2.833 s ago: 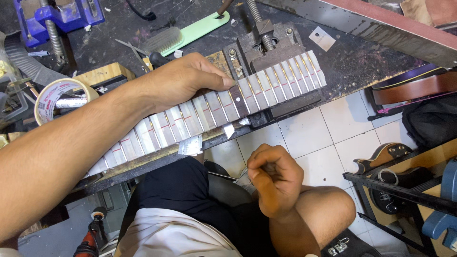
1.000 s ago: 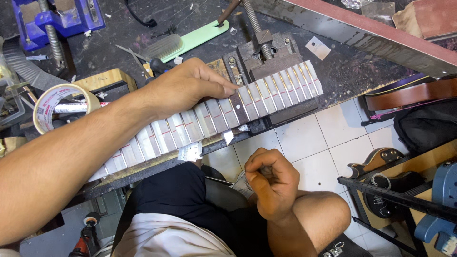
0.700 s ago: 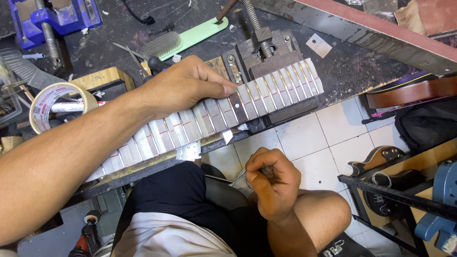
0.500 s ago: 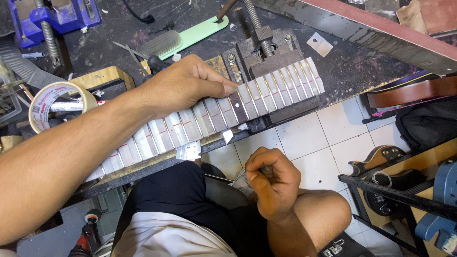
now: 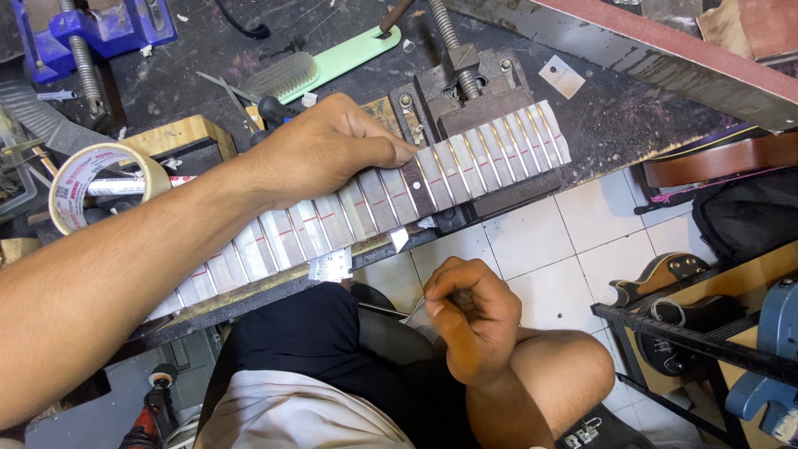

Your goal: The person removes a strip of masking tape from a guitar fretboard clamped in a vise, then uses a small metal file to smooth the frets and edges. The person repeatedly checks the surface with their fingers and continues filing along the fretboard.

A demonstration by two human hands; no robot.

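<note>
My left hand (image 5: pixel 320 154) lies flat on the taped fretboard (image 5: pixel 374 204), fingers spread loosely, gripping nothing; the fretboard runs across the bench (image 5: pixel 208 33) under my palm. My right hand (image 5: pixel 470 320) hangs below it, curled closed, pinching something too small to tell.

Left hand (image 5: pixel 320 154) on fretboard (image 5: pixel 382 199); vise (image 5: pixel 465 91) behind.

taped guitar neck (image 5: pixel 399 199) | silver strips, red marks | lying diagonally, clamped on bench
</note>
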